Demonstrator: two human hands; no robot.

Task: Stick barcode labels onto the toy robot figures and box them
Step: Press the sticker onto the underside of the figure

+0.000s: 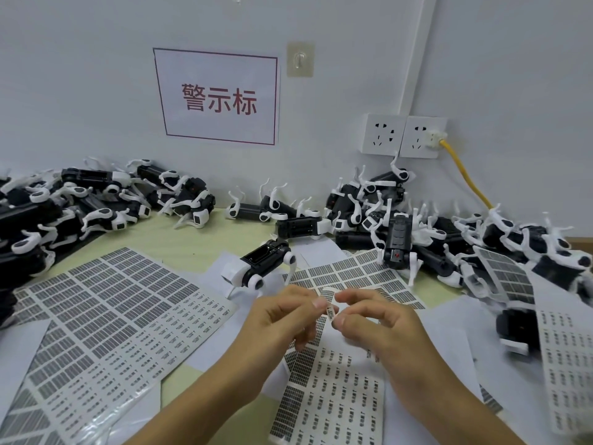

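A small white barcode label (330, 311) is pinched between the fingertips of my left hand (282, 319) and my right hand (375, 322), held above the label sheets in the middle of the table. Just beyond my hands a black-and-white toy robot dog (256, 268) lies belly-up on the table, apart from both hands. A label sheet (324, 390) lies under my hands, and a larger one (106, 319) lies to the left. Piles of toy robots (64, 207) lie along the wall at left, and another pile (417, 220) lies at right.
A wall with a red-bordered sign (218, 97) and two sockets (401, 136) stands behind the table. A yellow cable (465, 175) runs down from the right socket. Loose white sheets (19, 338) and another curled label sheet (568, 354) cover the table's sides.
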